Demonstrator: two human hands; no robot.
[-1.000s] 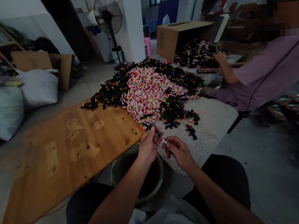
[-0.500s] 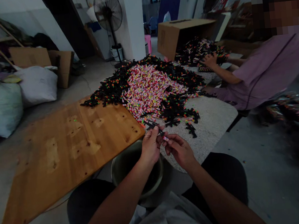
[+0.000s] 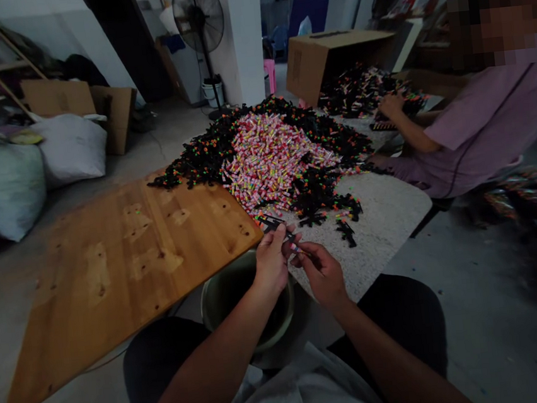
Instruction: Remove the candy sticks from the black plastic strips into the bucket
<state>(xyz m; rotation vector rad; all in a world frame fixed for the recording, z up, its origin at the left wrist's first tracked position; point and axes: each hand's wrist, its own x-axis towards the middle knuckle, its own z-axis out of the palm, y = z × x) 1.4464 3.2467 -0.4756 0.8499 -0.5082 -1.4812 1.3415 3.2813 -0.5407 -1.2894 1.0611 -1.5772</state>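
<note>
Left hand [image 3: 270,259] is pinching a black clip [image 3: 274,224], its end sticking out just above the fingers. Right hand [image 3: 321,271] is closing fingertips on a small pink piece [image 3: 294,247], touching the left thumb. Green bucket [image 3: 239,296] is sitting right below both grips; pink-and-black pile [image 3: 276,153] lying beyond.

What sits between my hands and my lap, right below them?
In the head view, a round green bucket stands there, its rim partly hidden by the left hand and forearm; the right hand is just beside it.
</note>
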